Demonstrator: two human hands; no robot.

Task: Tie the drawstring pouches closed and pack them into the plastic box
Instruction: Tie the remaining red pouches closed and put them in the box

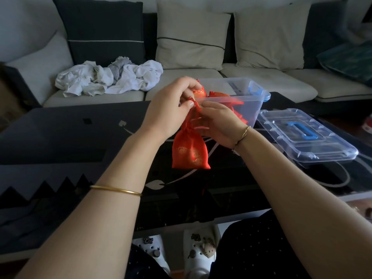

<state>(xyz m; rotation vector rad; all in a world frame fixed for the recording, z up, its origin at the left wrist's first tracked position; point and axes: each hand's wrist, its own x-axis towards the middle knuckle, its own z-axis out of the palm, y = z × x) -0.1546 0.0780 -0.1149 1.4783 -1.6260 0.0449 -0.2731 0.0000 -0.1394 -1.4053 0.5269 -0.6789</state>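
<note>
A red drawstring pouch point(189, 151) with gold print hangs above the dark table, its neck gathered. My left hand point(169, 109) pinches the red cord point(196, 104) at the top between thumb and fingers. My right hand point(219, 123) holds the cord's other strands just beside it, fingers curled. Behind the hands stands the clear plastic box point(251, 101) with blue latches. Inside it lie several red pouches point(217, 95), partly hidden by my hands.
The box's clear lid point(306, 135) with a blue handle lies on the table to the right. The black glass table point(70, 135) has a white leaf pattern. A sofa with cushions and a heap of white cloth point(108, 77) stands behind.
</note>
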